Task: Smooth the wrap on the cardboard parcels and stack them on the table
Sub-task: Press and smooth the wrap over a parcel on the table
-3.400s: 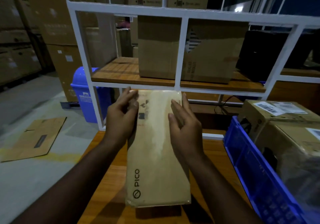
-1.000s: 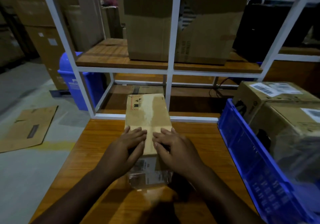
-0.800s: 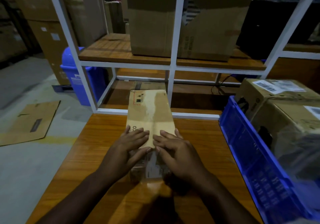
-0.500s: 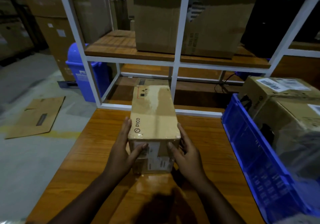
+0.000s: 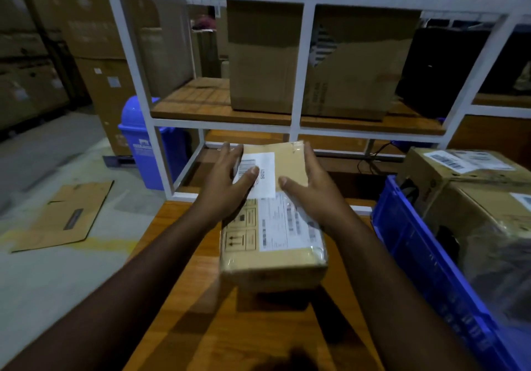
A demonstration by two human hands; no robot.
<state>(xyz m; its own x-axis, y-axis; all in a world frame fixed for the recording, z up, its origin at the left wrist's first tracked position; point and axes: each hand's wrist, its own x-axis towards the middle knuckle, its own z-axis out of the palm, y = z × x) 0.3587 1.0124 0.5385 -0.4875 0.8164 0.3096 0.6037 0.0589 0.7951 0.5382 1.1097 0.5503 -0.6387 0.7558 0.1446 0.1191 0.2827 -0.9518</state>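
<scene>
A brown cardboard parcel in clear wrap is lifted above the wooden table, its face with white shipping labels turned up toward me. My left hand holds its far left side, thumb lying across a white label. My right hand holds the far right side, thumb on top and fingers along the edge. The parcel's near end casts a shadow on the table below.
A blue plastic crate at the right holds more wrapped cardboard parcels. A white metal rack with large boxes stands behind the table. A blue bin and flattened cardboard are on the floor at left.
The parcel was lying on the table with both hands pressing along its top. Now it is turned so the labelled face is up and is raised off the table between both hands.
</scene>
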